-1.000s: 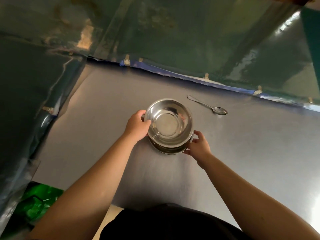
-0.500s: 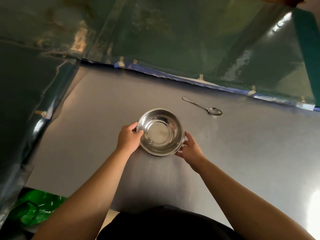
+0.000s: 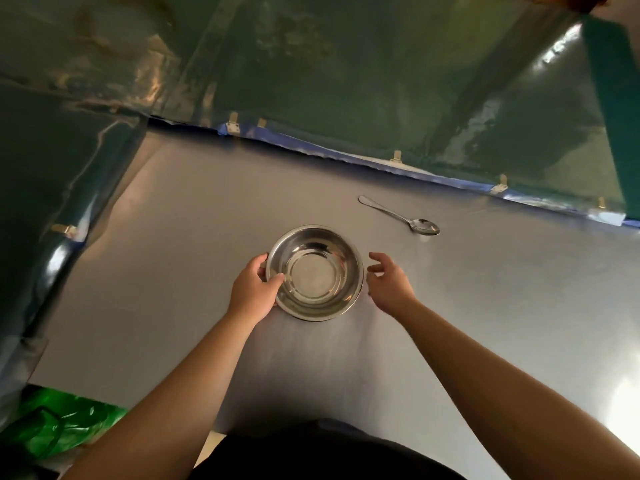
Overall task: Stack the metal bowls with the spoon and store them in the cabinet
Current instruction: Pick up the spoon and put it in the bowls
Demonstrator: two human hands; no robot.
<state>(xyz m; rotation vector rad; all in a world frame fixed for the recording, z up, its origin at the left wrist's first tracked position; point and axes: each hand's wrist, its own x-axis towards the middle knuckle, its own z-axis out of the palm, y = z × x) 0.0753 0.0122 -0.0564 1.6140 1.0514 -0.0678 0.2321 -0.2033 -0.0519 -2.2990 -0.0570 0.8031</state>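
Left hand (image 3: 254, 291) grips the rim of the nested metal bowls (image 3: 314, 273) resting on the steel counter (image 3: 173, 237); right hand (image 3: 388, 282) hovers open and empty just beside them; stacking looks done, so the spoon (image 3: 401, 216), lying apart beyond, likely goes in next.

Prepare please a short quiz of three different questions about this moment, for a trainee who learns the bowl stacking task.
1. True or false: the spoon lies inside the stacked bowls.
2. Which hand grips the bowls' rim? A) left hand B) right hand C) both
3. Fill in: the spoon rests on the metal table, beyond the bowls and toward the person's ____ side.

Key:
1. False. It lies on the table, apart from the bowls.
2. A. The left fingers curl over the rim; the right hand is open beside the bowls, not touching them.
3. right
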